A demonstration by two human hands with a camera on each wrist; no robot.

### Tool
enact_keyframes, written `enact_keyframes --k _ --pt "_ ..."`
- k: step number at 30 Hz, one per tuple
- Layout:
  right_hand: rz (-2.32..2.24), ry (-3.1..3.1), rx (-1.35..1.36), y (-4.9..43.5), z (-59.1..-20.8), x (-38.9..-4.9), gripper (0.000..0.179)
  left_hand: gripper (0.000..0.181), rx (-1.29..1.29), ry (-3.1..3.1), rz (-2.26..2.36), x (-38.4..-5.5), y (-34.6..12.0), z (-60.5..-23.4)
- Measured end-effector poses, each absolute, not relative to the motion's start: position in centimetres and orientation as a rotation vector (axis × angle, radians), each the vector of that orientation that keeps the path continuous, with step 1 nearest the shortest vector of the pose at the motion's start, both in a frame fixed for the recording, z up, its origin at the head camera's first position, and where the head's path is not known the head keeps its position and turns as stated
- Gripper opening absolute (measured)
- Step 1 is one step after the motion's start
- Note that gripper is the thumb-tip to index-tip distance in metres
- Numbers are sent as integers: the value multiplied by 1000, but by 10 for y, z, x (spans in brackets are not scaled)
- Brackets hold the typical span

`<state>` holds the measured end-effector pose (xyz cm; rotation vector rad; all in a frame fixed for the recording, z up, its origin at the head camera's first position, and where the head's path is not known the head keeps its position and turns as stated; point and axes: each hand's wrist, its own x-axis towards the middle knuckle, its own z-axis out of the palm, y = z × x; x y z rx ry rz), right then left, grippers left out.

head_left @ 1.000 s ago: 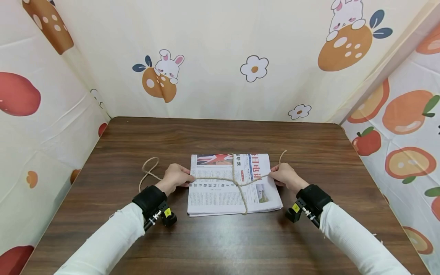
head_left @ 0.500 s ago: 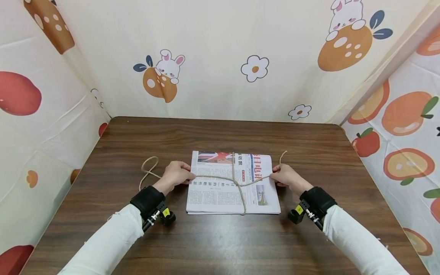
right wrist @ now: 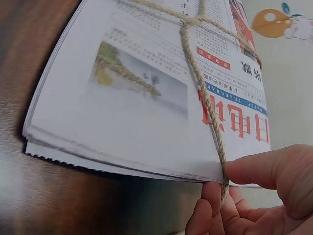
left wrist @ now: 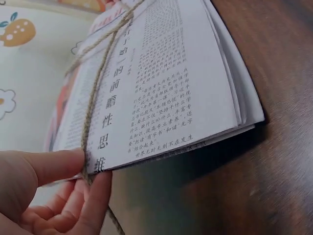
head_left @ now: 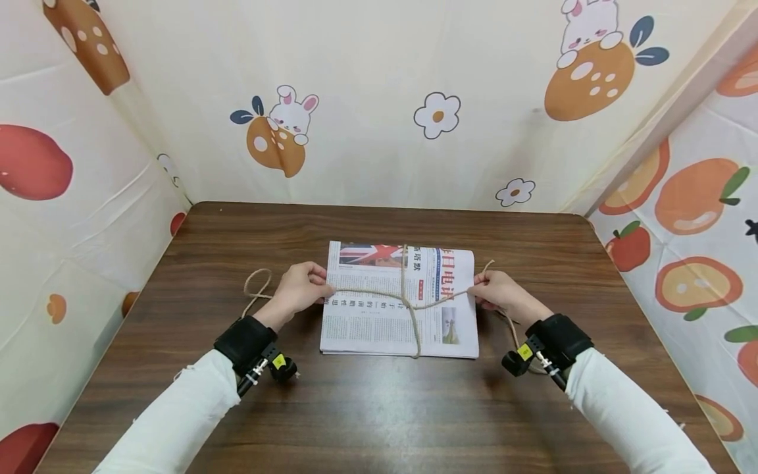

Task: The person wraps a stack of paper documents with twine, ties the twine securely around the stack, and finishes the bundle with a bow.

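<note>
A folded stack of newspapers (head_left: 367, 332) lies in front of me, with tan twine (head_left: 410, 305) crossing over its top face. My left hand (head_left: 299, 289) pinches the stack's left edge together with the twine; in the left wrist view the thumb presses the twine (left wrist: 92, 110) at the edge and the other fingers lie beneath. At the opposite edge, my right hand (head_left: 500, 293) holds stack and twine in the same way, its thumb (right wrist: 254, 169) beside the twine. Both wrist views show the held edges raised above the table. The stack's underside is hidden.
Loose twine loops (head_left: 258, 283) rest on the brown wooden table (head_left: 379, 421) to the left of my left hand. More loose twine (head_left: 510, 326) lies by my right wrist. A printed curtain (head_left: 361, 66) rises behind the table, with others at both sides.
Both hands have shifted the stack upward in the head view, away from the table's front. Loose twine beside my right wrist has come into sight. The grips look the same.
</note>
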<state>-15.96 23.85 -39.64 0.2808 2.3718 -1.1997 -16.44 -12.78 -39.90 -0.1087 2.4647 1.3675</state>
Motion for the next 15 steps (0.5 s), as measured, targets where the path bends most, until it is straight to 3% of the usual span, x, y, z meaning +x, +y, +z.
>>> enact_keyframes --k 15 --pt "-1218 2668 -50 253 -348 -173 25 24 269 2896 1273 -175 -125 -359"
